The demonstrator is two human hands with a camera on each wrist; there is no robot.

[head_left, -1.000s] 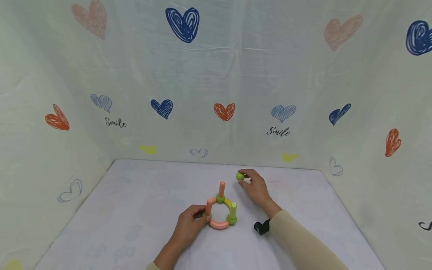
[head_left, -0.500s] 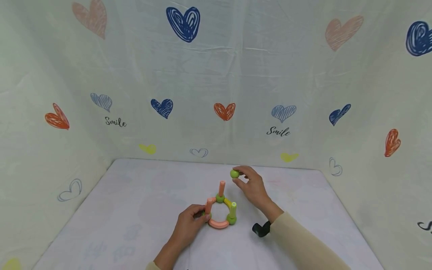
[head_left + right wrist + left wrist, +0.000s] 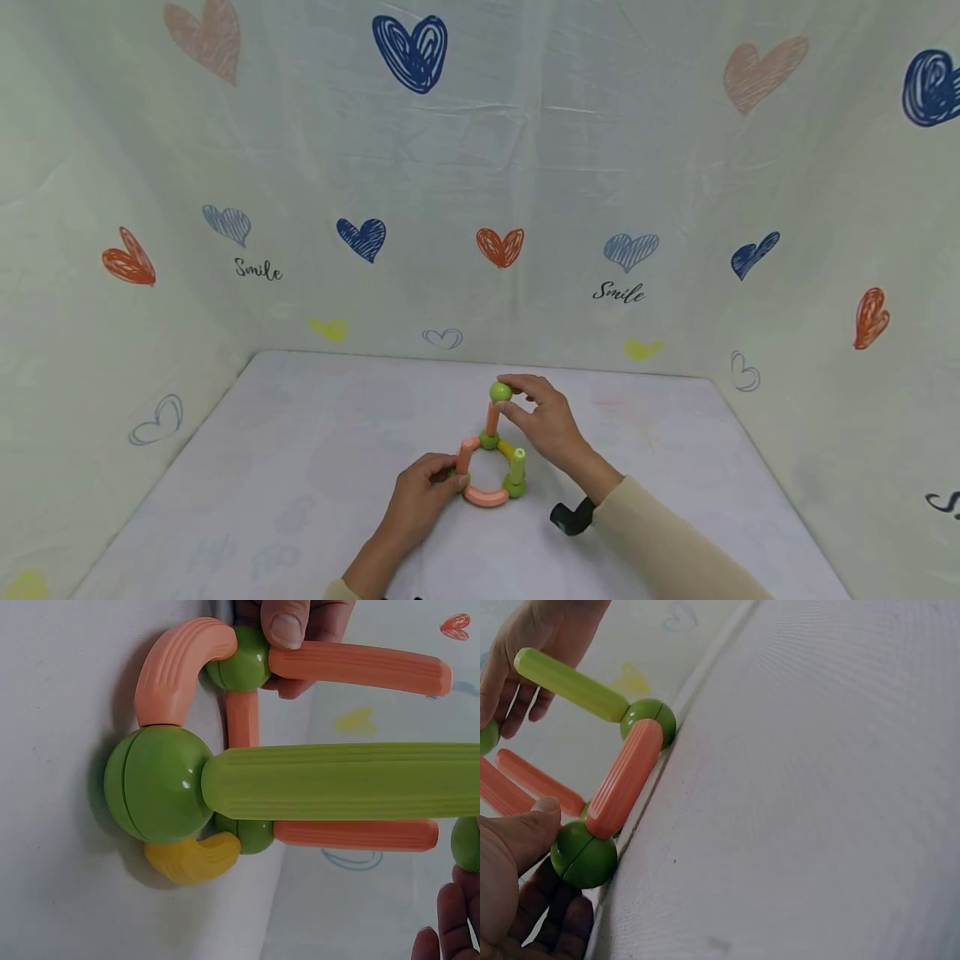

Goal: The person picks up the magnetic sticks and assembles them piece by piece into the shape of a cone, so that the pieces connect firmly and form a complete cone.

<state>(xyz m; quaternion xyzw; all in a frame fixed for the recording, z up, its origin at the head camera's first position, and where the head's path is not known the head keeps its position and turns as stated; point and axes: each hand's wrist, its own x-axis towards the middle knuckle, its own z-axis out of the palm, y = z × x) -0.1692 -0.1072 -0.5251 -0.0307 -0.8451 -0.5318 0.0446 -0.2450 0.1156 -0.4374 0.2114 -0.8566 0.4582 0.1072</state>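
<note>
A ring of curved pink and yellow rods [image 3: 193, 859] joined by green balls lies on the table, with straight rods standing up from the balls. Two uprights are pink; the third, a light green rod [image 3: 517, 467], rises at the near right. My left hand [image 3: 423, 496] pinches the left corner ball [image 3: 585, 855] between thumb and fingers, below its pink rod. Between thumb and fingertips, my right hand [image 3: 551, 421] holds a loose green ball [image 3: 500, 392] just over the far pink rod [image 3: 356, 835]. A small gap shows between that rod's end and the ball in the right wrist view.
A white cloth covers the table [image 3: 337, 417]. Behind it hangs a white curtain [image 3: 555, 167] printed with hearts. A black device [image 3: 572, 517] sits by my right sleeve, right of the ring.
My right hand has carried the green ball leftward, from right of the far pink rod to above its top. My left hand has stayed on the left corner ball.
</note>
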